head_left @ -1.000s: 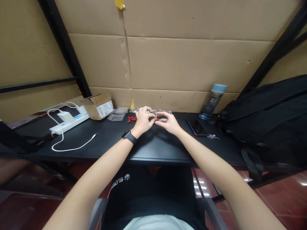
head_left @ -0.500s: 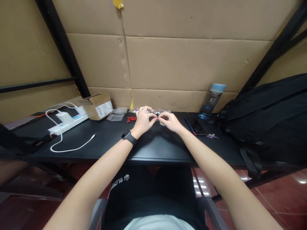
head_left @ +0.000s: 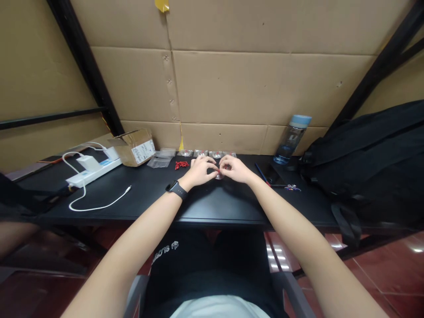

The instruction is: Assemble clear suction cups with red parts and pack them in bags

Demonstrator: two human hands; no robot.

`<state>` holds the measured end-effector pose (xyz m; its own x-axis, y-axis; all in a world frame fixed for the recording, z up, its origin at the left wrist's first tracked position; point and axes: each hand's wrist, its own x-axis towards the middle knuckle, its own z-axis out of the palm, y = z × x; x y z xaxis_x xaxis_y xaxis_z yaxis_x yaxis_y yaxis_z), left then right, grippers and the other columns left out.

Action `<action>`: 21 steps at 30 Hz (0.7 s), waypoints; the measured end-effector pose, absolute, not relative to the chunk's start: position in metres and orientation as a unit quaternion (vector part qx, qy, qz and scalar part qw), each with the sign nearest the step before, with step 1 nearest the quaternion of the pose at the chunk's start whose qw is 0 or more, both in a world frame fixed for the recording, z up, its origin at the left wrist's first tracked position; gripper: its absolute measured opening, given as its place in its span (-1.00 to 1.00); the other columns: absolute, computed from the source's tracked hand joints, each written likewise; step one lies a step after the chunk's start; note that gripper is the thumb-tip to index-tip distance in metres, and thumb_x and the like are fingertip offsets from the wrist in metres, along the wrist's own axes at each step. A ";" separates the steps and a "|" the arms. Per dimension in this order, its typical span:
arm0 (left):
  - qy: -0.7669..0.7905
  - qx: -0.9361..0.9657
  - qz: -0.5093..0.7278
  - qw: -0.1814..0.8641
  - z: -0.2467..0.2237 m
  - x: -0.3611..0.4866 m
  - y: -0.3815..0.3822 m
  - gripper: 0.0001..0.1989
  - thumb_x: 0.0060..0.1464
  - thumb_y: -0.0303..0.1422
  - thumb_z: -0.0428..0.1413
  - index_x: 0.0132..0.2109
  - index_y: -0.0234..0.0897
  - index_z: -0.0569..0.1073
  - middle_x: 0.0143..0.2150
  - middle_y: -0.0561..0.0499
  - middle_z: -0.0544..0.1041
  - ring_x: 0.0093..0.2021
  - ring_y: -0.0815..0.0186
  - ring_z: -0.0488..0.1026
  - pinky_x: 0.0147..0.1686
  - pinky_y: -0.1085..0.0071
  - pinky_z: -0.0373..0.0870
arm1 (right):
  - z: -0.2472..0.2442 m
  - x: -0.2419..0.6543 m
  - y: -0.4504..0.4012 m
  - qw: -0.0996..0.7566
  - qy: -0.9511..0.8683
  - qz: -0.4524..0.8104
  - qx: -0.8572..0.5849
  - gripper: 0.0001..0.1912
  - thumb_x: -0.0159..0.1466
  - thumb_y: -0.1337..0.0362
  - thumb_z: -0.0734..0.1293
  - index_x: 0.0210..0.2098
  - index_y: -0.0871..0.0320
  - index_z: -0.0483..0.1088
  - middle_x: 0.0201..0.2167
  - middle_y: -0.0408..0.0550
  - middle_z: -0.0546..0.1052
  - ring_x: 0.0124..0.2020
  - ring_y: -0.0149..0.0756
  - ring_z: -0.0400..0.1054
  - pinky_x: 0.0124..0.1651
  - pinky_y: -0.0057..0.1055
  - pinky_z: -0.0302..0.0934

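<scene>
My left hand (head_left: 201,171), with a dark watch (head_left: 177,189) on its wrist, reaches to the middle of the black desk (head_left: 212,207). Opposite it, my right hand (head_left: 234,169) has its thumb and fingers pinched together. Between the fingertips of both hands shows a small shiny round piece with a red bit on top (head_left: 219,176), mostly covered by the fingers. To the left of my left hand lies a pile of small red pieces (head_left: 181,165). Behind my hands stands a row of several shiny round pieces in clear bags (head_left: 217,154), each with a red centre.
Clear plastic bags (head_left: 161,157) lie beside an open cardboard box (head_left: 134,148). Further left sits a white power strip (head_left: 96,171) with a cable. On the right are a pencil (head_left: 262,173), a phone (head_left: 276,176), a water bottle (head_left: 292,140) and a black backpack (head_left: 371,163).
Both hands have lowered slightly towards me, and my left hand's fingers have flattened. The shiny round piece and the bagged row behind now show more plainly.
</scene>
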<state>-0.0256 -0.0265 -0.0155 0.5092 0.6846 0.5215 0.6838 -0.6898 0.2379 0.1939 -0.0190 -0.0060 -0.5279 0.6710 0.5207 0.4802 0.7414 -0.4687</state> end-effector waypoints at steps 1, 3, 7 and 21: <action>0.392 0.873 0.290 0.003 -0.017 -0.026 -0.025 -0.80 0.23 -0.13 0.17 -0.14 0.01 0.67 0.10 0.00 0.55 0.17 0.03 0.31 0.06 0.07 0.22 | -0.006 0.194 -0.019 0.357 -0.861 0.145 -0.332 -0.92 0.20 0.39 0.38 -0.44 0.17 0.52 -0.21 -0.02 0.50 -0.25 -0.27 0.41 -0.11 -0.31 0.31; 0.389 0.877 0.281 0.010 -0.020 -0.026 -0.024 -0.81 0.21 -0.12 0.19 -0.16 0.03 0.68 0.08 0.01 0.57 0.14 0.03 0.32 0.04 0.08 0.23 | -0.007 0.193 -0.018 0.359 -0.857 0.160 -0.332 -0.91 0.20 0.38 0.39 -0.43 0.16 0.52 -0.20 -0.02 0.50 -0.24 -0.27 0.41 -0.10 -0.32 0.31; 0.387 0.883 0.264 0.027 -0.022 -0.025 -0.022 -0.83 0.17 -0.11 0.23 -0.17 0.05 0.68 0.08 0.01 0.57 0.13 0.03 0.33 0.04 0.09 0.23 | -0.010 0.193 -0.017 0.349 -0.862 0.172 -0.326 -0.93 0.20 0.37 0.40 -0.42 0.17 0.54 -0.18 -0.02 0.51 -0.21 -0.27 0.42 -0.07 -0.32 0.31; 0.377 0.894 0.241 0.020 -0.021 -0.025 -0.023 -0.93 0.13 -0.26 0.25 -0.24 -0.07 0.63 -0.01 0.01 0.58 0.15 0.05 0.32 0.05 0.09 0.18 | -0.010 0.207 -0.003 0.347 -0.847 0.077 -0.395 -0.87 0.25 0.38 0.36 -0.24 0.16 0.56 -0.28 -0.03 0.57 -0.26 -0.25 0.42 -0.12 -0.35 0.28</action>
